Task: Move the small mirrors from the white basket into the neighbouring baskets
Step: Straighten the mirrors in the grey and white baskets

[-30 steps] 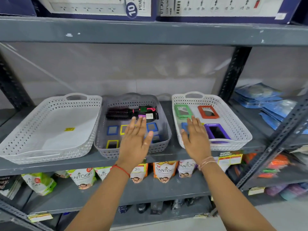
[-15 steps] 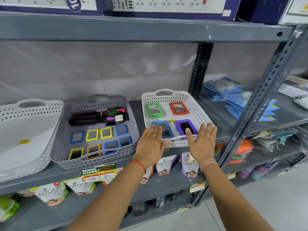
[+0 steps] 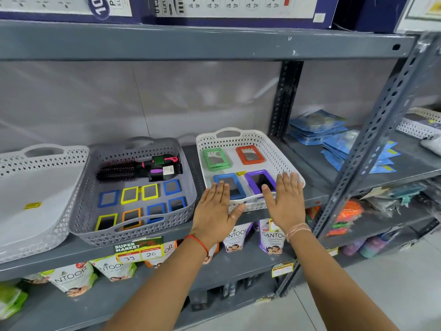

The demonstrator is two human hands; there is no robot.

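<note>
Hands — left (image 3: 216,209), right (image 3: 285,201) — both flat, empty | white basket (image 3: 269,149): 4 mirrors | grey basket (image 3: 90,177): 9 mirrors

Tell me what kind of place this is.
Most likely a shop or supermarket aisle: a price tag reading "Super Market" with 39 and 20 is clipped to the metal shelf, packaged Santoor pouches sit below, and baskets display goods.

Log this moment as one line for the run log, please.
left hand: open, empty, at white basket front rim | right hand: open, empty, same rim | blue mirror, purple mirror: in basket
</note>
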